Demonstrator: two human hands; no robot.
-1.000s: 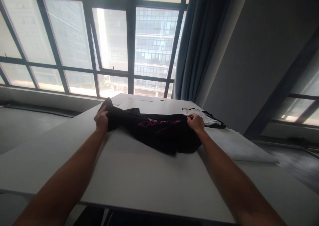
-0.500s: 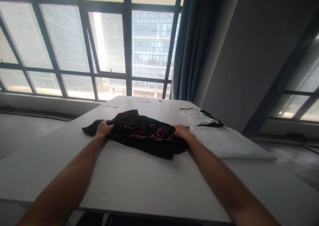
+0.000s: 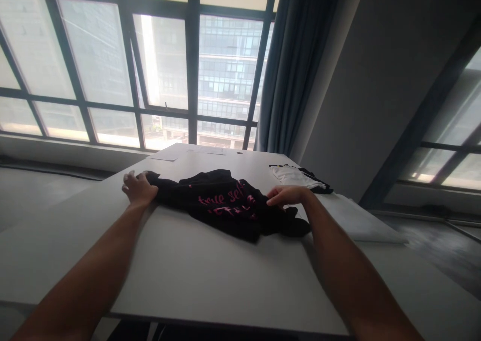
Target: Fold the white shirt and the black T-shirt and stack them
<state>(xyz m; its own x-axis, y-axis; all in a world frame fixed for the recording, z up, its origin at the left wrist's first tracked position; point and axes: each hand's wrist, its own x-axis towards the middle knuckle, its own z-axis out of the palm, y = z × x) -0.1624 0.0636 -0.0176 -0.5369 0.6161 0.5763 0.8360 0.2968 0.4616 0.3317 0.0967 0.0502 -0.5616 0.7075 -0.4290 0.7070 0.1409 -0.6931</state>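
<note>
left hand (image 3: 138, 188) grips black shirt (image 3: 221, 203) | right hand (image 3: 286, 196) pinches it | folded white garment (image 3: 295, 176) beyond

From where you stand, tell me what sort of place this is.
Probably a high-rise office or workroom: a plain white table, a large grid window facing a tower block, and a grey curtain.

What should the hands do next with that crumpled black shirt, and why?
Probably pull the left hand and right hand apart to flatten the black shirt: it lies bunched and wrinkled on the table, each hand at one end.
</note>
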